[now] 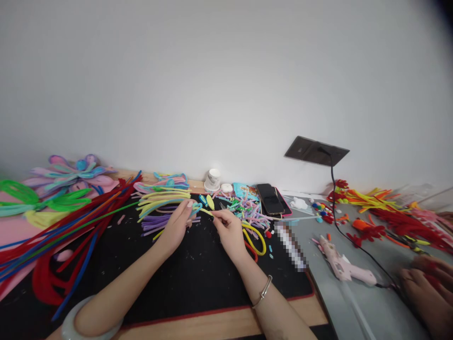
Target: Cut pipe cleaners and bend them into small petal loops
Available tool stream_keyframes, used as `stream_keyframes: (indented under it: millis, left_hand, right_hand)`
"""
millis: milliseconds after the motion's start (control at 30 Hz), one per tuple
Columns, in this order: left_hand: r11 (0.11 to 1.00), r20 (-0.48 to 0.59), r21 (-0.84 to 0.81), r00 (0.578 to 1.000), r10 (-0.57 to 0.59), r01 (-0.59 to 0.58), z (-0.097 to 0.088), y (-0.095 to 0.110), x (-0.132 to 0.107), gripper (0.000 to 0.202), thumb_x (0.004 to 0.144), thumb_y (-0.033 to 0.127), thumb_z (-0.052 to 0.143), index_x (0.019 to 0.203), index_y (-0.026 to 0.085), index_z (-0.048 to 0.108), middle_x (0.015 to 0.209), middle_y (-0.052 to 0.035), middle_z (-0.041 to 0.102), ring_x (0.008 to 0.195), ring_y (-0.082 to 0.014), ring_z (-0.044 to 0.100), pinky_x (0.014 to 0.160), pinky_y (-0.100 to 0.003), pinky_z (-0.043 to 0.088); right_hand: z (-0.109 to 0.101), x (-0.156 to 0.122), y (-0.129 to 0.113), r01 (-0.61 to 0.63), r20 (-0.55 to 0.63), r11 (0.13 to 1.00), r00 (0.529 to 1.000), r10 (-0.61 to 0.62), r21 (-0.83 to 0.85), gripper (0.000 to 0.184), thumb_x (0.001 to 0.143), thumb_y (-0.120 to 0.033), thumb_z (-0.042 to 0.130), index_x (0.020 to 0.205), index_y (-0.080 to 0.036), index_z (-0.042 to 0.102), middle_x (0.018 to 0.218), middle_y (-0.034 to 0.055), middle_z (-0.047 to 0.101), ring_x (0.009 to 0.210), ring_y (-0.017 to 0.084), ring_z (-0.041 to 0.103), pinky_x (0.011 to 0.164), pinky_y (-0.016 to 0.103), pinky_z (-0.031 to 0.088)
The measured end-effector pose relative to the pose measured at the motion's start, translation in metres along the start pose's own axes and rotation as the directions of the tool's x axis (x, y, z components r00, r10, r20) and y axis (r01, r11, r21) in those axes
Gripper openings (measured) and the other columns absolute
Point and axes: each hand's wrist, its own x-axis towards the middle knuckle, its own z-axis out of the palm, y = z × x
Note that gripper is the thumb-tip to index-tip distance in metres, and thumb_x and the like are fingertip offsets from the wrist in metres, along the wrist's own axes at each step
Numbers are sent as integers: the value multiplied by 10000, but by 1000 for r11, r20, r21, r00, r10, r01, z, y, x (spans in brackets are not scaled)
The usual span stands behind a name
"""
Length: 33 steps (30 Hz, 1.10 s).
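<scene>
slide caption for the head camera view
Over a black mat, the left hand holds a blue pipe-cleaner loop; the right hand pinches a yellow pipe cleaner.

1. Left hand [179,227]: bare, with slender fingers.
2. Left forearm [139,279]: bare, ringed well below the wrist by a thick, smooth, rounded bangle [70,322] in pale grey-white.
3. Right hand [228,232]: bare; a small dark spot shows by the thumb tip, too small to identify.
4. Right forearm [279,312]: bare, circled by a narrow, shiny, silvery metal bracelet [264,293], much thinner than the bangle.
</scene>
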Motion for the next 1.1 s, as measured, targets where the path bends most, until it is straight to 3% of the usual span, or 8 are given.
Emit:
stream_keyframes:
  millis: [167, 267, 333, 533, 833, 1100]
  left_hand:
    - [983, 28, 180, 999, 40, -44, 2, 2, -5, 377, 812, 535, 459, 1005, 226, 558, 939, -22, 575, 851, -172, 562, 744, -267, 437]
    - [980, 30, 182, 997, 74, -79, 2, 4, -5, 414, 842, 528, 407, 1071, 216, 554, 1161, -60, 546, 1071, -220, 509, 909, -322, 389]
    - [975, 44, 197, 995, 94, -101, 1, 5, -4, 425, 862, 503, 381, 1097, 197, 558, 1206, -74, 541, 1135, -229, 473, 974, -337, 338]
    - [937, 126, 302, 982, 144, -176, -1, 1, -2, 419, 877, 415, 371, 1178, 172, 528, 1263, -77, 532, 1183, -220, 450, 1035, -336, 274]
    - [846, 221, 473, 963, 155, -245, -1, -4, 1, 430, 877, 417, 354, 1189, 172, 521, 1285, -90, 515, 1216, -218, 430, 1045, -371, 289]
    - [823, 294, 498, 946, 136, -273, 3, -2, -4, 397, 898, 435, 335, 1123, 182, 542, 1107, -69, 599, 1039, -204, 532, 929, -342, 399]
  right_hand:
    - [1, 0, 4, -141, -9, 988, 990, 142, 67, 182, 745, -210, 566, 849, -188, 714, 639, 13, 563, 531, 121, 446, 491, 250, 338]
    - [2, 0, 4, -244, -19, 962, 969, 248, 120, 176, 728, -235, 578, 819, -153, 704, 542, -2, 543, 447, 103, 416, 431, 235, 312]
    - [4, 0, 2, -268, -8, 954, 962, 271, 136, 179, 718, -237, 578, 802, -134, 697, 526, -1, 554, 418, 93, 413, 408, 225, 303]
    - [6, -3, -8, -244, 9, 960, 970, 245, 138, 148, 696, -217, 565, 720, -115, 669, 540, 12, 591, 407, 81, 434, 397, 200, 317]
    - [3, -3, -1, -171, 159, 972, 977, 146, 159, 211, 760, -215, 520, 869, -141, 685, 555, -12, 561, 419, 65, 379, 405, 194, 299]
    - [2, 0, -3, -257, 174, 876, 964, 202, 407, 142, 727, -180, 564, 867, -178, 538, 562, -55, 559, 372, 51, 393, 354, 163, 304]
